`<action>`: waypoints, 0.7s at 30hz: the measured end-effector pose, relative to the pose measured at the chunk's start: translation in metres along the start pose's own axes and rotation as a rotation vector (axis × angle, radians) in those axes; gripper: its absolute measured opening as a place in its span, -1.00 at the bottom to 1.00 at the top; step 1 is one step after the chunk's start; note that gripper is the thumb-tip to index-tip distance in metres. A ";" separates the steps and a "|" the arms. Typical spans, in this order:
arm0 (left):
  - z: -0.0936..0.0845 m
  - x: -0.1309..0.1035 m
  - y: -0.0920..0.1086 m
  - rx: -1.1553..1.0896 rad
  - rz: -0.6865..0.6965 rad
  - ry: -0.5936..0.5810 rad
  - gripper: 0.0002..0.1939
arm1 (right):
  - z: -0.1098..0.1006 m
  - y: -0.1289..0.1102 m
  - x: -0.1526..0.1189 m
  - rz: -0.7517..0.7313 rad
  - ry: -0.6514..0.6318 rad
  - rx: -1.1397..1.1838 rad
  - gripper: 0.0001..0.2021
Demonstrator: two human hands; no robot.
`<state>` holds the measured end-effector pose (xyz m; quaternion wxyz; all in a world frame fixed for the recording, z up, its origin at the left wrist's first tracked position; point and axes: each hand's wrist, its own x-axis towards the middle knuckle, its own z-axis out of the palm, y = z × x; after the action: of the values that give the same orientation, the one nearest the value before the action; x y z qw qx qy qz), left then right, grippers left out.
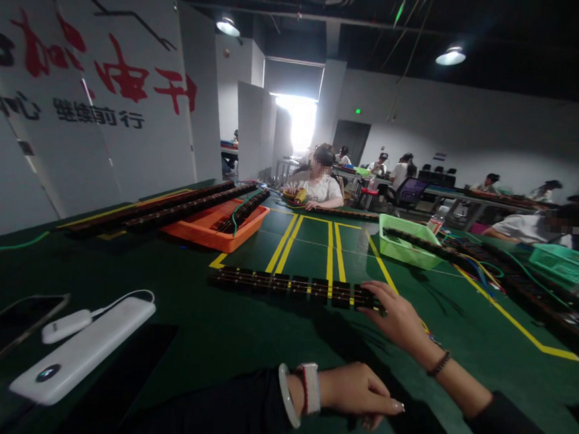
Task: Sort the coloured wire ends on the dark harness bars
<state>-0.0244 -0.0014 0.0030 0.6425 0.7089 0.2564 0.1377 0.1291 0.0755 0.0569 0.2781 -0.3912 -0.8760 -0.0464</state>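
Note:
A long strip of dark rectangular modules (291, 287), joined by thin metallic lines, lies crosswise on the green table. My right hand (396, 322) has its fingers bent over the strip's right end, gripping it. Coloured wires (429, 332) show just behind that wrist. Nearer to me, my left hand (356, 393) hovers low over the table, apart from the strip. Its fingers are curled in with the fingertips together pointing right; whatever they may hold is too small or hidden to make out.
An orange tray (240, 238) with dark strips stands at back left, a light green basket (407, 253) at back right. A white power bank (86, 351) and a phone (4, 332) lie at left. A co-worker (319, 182) sits across the table (256, 388); wired strips lie far right.

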 end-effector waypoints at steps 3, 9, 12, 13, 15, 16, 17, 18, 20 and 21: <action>0.001 0.001 -0.001 -0.024 -0.008 -0.001 -0.45 | -0.037 0.032 -0.017 0.076 0.036 -0.116 -0.63; 0.001 0.004 -0.003 -0.033 -0.017 0.002 -0.47 | -0.100 0.098 -0.044 0.288 0.165 -0.384 -0.57; 0.001 0.003 0.000 -0.024 -0.034 0.007 -0.50 | -0.117 0.123 -0.043 0.416 0.217 -0.531 -0.55; 0.001 0.003 0.002 -0.021 -0.037 0.009 -0.50 | -0.119 0.130 -0.040 0.463 0.224 -0.565 -0.54; 0.001 0.002 0.004 -0.021 -0.042 0.015 -0.51 | -0.119 0.142 -0.029 0.570 0.223 -0.602 -0.54; 0.001 0.002 0.005 -0.022 -0.046 0.018 -0.51 | -0.117 0.147 -0.023 0.630 0.224 -0.612 -0.55; 0.000 0.002 0.005 -0.024 -0.052 0.020 -0.51 | -0.114 0.153 -0.015 0.690 0.226 -0.620 -0.56; 0.000 0.002 0.005 -0.027 -0.059 0.018 -0.51 | -0.109 0.158 -0.008 0.748 0.231 -0.627 -0.57; 0.000 0.002 0.003 -0.033 -0.078 0.009 -0.50 | -0.097 0.168 0.007 0.839 0.240 -0.627 -0.56; -0.001 0.003 0.002 -0.037 -0.089 0.005 -0.50 | -0.090 0.173 0.013 0.878 0.246 -0.616 -0.55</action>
<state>-0.0220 0.0005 0.0050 0.6603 0.6844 0.2869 0.1155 0.2857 0.1767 0.1154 0.2441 -0.7749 -0.5376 -0.2257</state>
